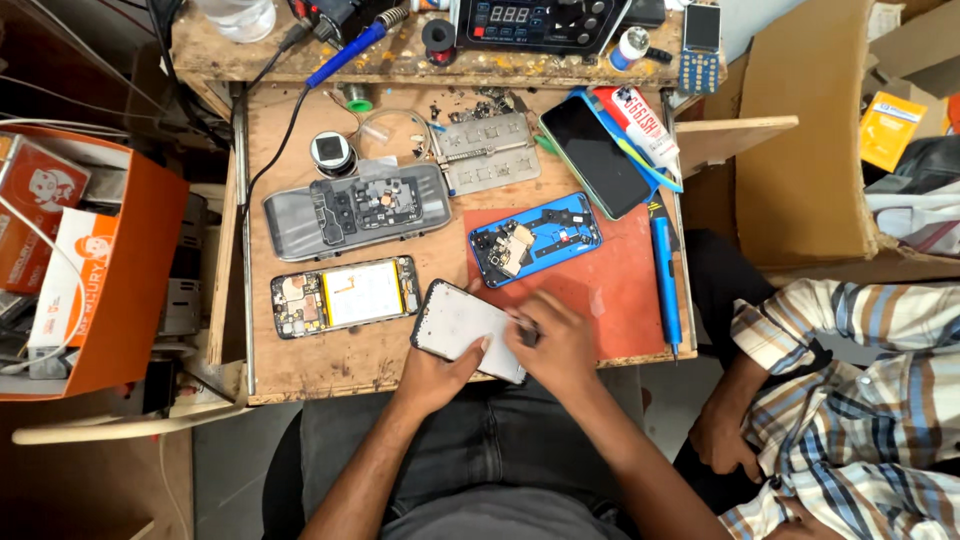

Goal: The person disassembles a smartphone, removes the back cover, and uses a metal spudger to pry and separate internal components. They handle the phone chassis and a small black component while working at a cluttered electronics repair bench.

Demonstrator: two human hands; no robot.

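My left hand grips the near edge of a phone back cover, pale inner side up, at the front of the wooden workbench. My right hand rests on the cover's right end, fingers closed on a small thin tool that is mostly hidden. An opened phone with a yellow battery lies just left of the cover. A blue phone frame with exposed parts sits on a red mat just beyond my right hand.
A grey disassembled phone body, a metal plate, an intact dark phone, a blue screwdriver and a soldering station lie farther back. An orange box stands left. Another person in a striped shirt sits right.
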